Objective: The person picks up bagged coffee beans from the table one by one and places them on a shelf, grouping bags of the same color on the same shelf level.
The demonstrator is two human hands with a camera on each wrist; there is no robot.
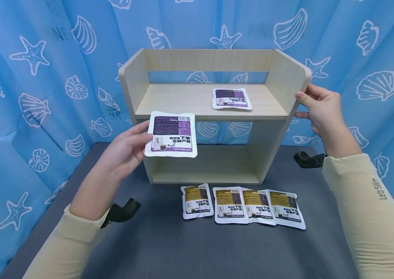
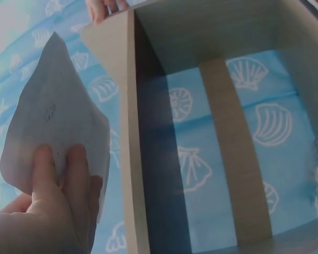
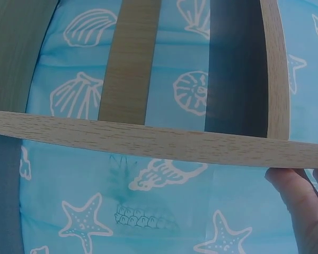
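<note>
My left hand pinches a white coffee sachet with a purple label by its left edge, in front of the shelf's left side. In the left wrist view, the fingers lie across the sachet's plain pale back. At the other side, my right hand grips the edge of the small wooden shelf, its thumb against the side panel. Another purple-labelled sachet lies on the upper board, towards the right.
Several sachets with brown-gold labels lie on the dark tabletop before the shelf: one sachet apart at left, the others overlapping in a row. A blue curtain with white shell prints hangs behind.
</note>
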